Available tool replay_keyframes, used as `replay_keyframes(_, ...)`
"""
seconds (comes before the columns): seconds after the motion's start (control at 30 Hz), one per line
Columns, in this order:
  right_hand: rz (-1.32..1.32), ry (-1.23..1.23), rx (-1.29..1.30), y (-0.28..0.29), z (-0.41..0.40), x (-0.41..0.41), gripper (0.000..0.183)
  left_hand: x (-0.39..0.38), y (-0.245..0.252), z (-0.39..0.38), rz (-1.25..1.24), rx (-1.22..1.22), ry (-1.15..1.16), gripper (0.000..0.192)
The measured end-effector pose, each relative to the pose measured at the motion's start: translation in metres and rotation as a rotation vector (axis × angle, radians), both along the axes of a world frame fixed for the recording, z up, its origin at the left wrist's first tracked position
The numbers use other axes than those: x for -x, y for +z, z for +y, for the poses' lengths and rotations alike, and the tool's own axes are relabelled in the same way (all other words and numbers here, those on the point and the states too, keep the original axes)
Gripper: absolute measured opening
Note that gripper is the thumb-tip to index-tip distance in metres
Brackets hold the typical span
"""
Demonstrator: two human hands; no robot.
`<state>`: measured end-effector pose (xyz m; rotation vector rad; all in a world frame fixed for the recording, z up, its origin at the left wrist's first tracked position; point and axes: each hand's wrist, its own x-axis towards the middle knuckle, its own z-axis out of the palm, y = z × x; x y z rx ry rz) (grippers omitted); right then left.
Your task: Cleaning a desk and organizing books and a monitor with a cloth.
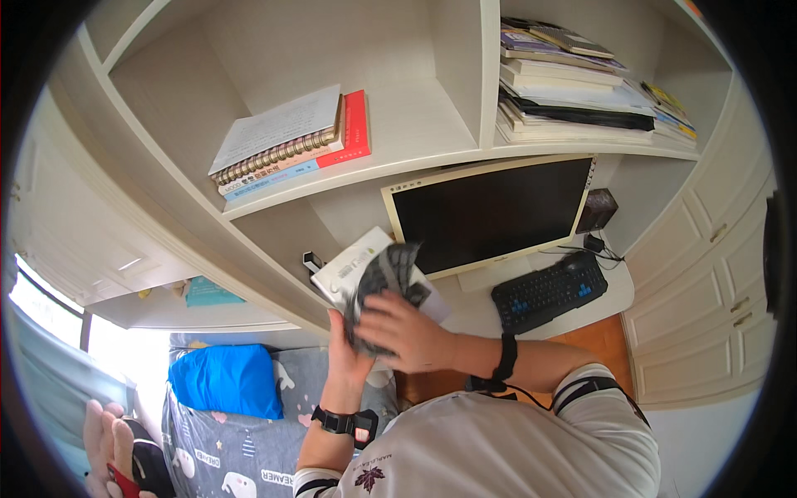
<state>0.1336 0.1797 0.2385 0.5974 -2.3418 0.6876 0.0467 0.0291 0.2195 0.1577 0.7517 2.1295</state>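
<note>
My left hand (348,352) holds a dark, patterned, soft-looking item (383,280) from below, in front of the desk. Over its lower part lies my right hand (398,330), fingers spread and blurred; whether it grips the item cannot be told. The item is blurred too, so its kind is unclear. Behind it, a white box or book (350,264) with writing leans at the left of the monitor (492,211). A black keyboard (542,292) with some blue keys lies on the desk, a dark mouse (578,263) at its upper right corner.
Above the desk, one shelf holds a spiral notebook (280,152) on books, another a tall stack of books and papers (573,93). A dark speaker (598,210) stands right of the monitor. At the lower left are a bed (299,373), a blue bundle (224,381) and a plush toy (115,442).
</note>
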Motion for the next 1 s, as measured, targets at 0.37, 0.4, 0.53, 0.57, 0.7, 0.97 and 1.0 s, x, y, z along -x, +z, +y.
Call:
replay_keyframes(0.37, -0.176, -0.419, 0.205, -0.066, 0.083, -0.099, 0.046, 0.012, 0.081, -0.042, 0.339, -0.025, 0.274, 0.061)
replay_keyframes(0.4, -0.167, -0.403, 0.198, -0.075, 0.090, -0.108, 0.046, 0.013, 0.100, -0.038, 0.358, -0.056, 0.324, 0.060)
replay_keyframes(0.53, -0.218, -0.469, 0.166, -0.112, 0.091, -0.132, 0.040, 0.032, 0.183, 0.013, 0.357, -0.189, 0.439, 0.056)
replay_keyframes(0.57, -0.241, -0.444, 0.160, -0.117, 0.090, -0.135, 0.039, 0.040, 0.206, 0.027, 0.326, -0.217, 0.467, 0.056)
replay_keyframes(0.7, -0.272, -0.306, 0.172, -0.119, 0.066, -0.127, 0.039, 0.103, 0.244, 0.069, 0.352, -0.431, 0.504, 0.037)
replay_keyframes(0.97, -0.358, -0.512, 0.251, -0.131, 0.086, -0.166, 0.041, 0.102, 0.206, 0.040, 0.413, -0.038, 0.418, 0.033)
replay_keyframes(1.0, -0.327, -0.532, 0.239, -0.137, 0.091, -0.170, 0.041, 0.101, 0.211, 0.038, 0.414, -0.006, 0.377, 0.031)
